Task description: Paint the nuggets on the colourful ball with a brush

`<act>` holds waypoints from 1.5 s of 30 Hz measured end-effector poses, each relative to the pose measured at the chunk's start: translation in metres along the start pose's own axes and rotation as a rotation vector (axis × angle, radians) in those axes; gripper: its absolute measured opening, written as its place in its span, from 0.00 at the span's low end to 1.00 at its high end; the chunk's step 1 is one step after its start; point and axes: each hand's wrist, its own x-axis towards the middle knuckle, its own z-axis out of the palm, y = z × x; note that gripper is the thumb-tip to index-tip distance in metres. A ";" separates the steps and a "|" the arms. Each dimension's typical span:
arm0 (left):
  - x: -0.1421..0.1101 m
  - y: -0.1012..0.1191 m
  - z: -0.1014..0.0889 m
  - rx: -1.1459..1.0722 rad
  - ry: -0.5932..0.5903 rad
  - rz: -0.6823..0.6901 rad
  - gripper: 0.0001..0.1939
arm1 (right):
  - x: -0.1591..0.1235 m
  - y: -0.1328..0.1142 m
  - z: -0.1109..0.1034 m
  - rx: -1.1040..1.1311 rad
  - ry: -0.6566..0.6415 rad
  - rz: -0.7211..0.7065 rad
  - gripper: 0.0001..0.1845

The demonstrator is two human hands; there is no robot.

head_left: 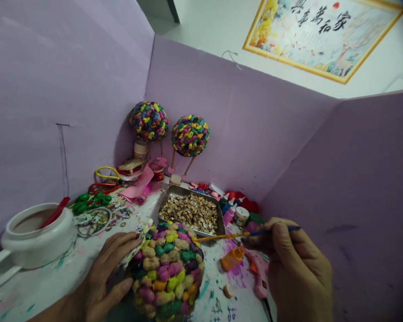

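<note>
A ball covered in peanut shells (168,273) sits in front of me, its shells painted pink, yellow, green, purple and orange, with several left tan. My left hand (110,273) grips its left side, thumb and fingers apart along the edge. A paint-spotted pale strip (143,237) shows by those fingertips. Between the thumb and fingers of my right hand (295,264) is a thin paintbrush (235,235) with a blue handle. Its orange-coated tip touches the ball's upper right. An orange paint bottle (232,259), uncapped and tilted, is below the brush.
Behind the ball lies a metal tray (221,223) of shell pieces. A white pot (36,241) stands left, scissors (107,179) farther back. Two finished-looking colourful balls (190,135) stand on sticks by the purple panels. Paint bottles (229,214) and a pink glue gun (260,273) are right.
</note>
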 end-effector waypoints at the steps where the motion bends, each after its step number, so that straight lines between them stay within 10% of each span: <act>1: 0.000 0.000 0.000 -0.001 -0.003 -0.005 0.24 | 0.000 0.000 0.000 0.010 0.004 0.010 0.13; 15: 0.004 -0.002 0.004 -0.096 0.041 -0.126 0.22 | -0.001 0.028 0.033 0.307 0.026 0.305 0.20; 21: 0.016 0.005 0.001 -0.378 0.068 -0.458 0.22 | -0.025 0.050 0.030 0.357 0.033 0.462 0.25; 28: 0.035 -0.002 -0.005 -0.767 0.039 -1.006 0.47 | -0.047 0.073 0.017 0.536 0.065 0.590 0.25; 34: 0.047 0.001 -0.008 -0.788 0.022 -1.079 0.52 | -0.053 0.076 0.024 0.688 0.006 0.642 0.27; 45: 0.054 0.021 -0.008 -0.929 0.137 -1.052 0.27 | -0.060 0.081 0.028 0.770 -0.040 0.605 0.25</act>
